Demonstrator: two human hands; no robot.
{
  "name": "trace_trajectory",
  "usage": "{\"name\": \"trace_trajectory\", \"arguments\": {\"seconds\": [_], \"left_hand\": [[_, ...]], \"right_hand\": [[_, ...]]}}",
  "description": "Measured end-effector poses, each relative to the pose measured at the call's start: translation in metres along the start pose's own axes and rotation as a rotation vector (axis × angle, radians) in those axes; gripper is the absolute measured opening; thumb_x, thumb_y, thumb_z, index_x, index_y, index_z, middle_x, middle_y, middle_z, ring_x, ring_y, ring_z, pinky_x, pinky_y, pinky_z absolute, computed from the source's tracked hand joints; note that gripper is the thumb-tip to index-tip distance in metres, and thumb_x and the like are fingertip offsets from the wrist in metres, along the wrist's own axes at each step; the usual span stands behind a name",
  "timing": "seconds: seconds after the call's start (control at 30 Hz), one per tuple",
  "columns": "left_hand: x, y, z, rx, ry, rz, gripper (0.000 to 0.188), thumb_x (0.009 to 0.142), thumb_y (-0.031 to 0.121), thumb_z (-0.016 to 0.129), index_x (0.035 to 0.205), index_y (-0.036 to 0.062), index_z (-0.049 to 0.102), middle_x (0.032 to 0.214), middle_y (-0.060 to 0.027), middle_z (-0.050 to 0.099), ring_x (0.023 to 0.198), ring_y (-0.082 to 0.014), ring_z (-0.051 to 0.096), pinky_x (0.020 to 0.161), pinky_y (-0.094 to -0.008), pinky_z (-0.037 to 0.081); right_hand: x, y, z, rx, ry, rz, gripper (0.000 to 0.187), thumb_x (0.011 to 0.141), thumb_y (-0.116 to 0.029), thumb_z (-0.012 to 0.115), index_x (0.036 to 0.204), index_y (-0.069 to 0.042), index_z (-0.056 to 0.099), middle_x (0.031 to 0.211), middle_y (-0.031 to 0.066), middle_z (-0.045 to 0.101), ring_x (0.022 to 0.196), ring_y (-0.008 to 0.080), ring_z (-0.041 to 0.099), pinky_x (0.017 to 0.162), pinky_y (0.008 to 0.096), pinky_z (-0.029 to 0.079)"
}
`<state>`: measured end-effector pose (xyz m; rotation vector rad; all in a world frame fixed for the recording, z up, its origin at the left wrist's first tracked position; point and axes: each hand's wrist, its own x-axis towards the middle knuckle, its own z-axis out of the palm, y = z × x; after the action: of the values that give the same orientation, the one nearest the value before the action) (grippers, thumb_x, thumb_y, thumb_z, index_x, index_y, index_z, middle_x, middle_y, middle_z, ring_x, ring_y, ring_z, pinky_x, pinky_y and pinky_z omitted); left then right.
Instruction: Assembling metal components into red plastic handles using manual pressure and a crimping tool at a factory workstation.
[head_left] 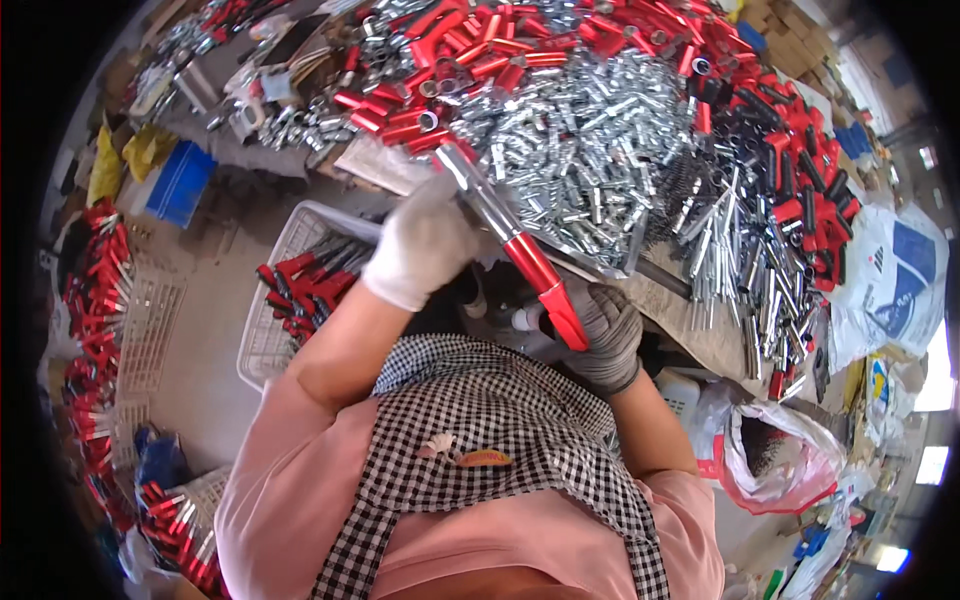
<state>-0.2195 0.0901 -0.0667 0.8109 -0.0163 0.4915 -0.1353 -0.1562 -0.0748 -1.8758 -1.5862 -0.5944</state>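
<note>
A tubular tool (530, 262), red at its lower part and chrome at its upper part, slants across in front of my body. My right hand (607, 338), in a grey glove, is closed round its red lower end. My left hand (425, 240), in a white glove, is beside the chrome part and smeared by motion. Its fingers are too blurred to tell whether they touch the tube. Just beyond both hands, a big heap of small silver metal parts (590, 150) covers the bench.
Red tubes (470, 60) are piled behind the silver parts, with thin metal rods (722, 250) to the right. A white basket (262, 310) of red-handled pieces stands at my left. An open plastic bag (780, 455) sits at right. Red pieces (95, 350) line the far left.
</note>
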Motion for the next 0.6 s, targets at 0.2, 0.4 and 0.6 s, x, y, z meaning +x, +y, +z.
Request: {"name": "trace_trajectory", "arguments": {"seconds": [0.2,0.4,0.6], "left_hand": [[0.026,0.012,0.045,-0.365,0.328,-0.259,0.042,0.099,0.036,0.051,0.062,0.0185,0.039,0.054,0.0041,0.030,0.044,-0.0155,0.035,0.050,-0.0427,0.043],[0.033,0.045,0.084,0.041,-0.045,-0.239,0.039,0.095,0.021,0.046,0.061,0.0153,0.030,0.053,0.0023,0.026,0.042,-0.0139,0.029,0.045,-0.0338,0.037],[0.013,0.064,0.067,0.588,-0.717,-0.582,0.013,0.074,0.005,0.073,0.068,0.0029,0.061,0.061,-0.0016,0.060,0.053,-0.0074,0.055,0.047,-0.0235,0.042]], "right_hand": [[0.022,-0.010,0.003,-0.254,-0.055,-0.160,0.056,0.073,-0.027,0.080,0.118,-0.005,0.056,0.086,0.0083,0.061,0.075,0.0247,0.061,0.073,0.0423,0.053],[0.008,-0.031,0.052,0.654,-0.260,0.623,0.065,0.072,-0.023,0.084,0.127,-0.005,0.054,0.109,0.0123,0.065,0.095,0.0288,0.066,0.079,0.0357,0.055],[0.045,-0.005,0.040,0.621,-0.330,0.061,0.059,0.074,-0.019,0.082,0.125,-0.005,0.059,0.113,0.0129,0.066,0.103,0.0288,0.065,0.091,0.0387,0.053]]}}
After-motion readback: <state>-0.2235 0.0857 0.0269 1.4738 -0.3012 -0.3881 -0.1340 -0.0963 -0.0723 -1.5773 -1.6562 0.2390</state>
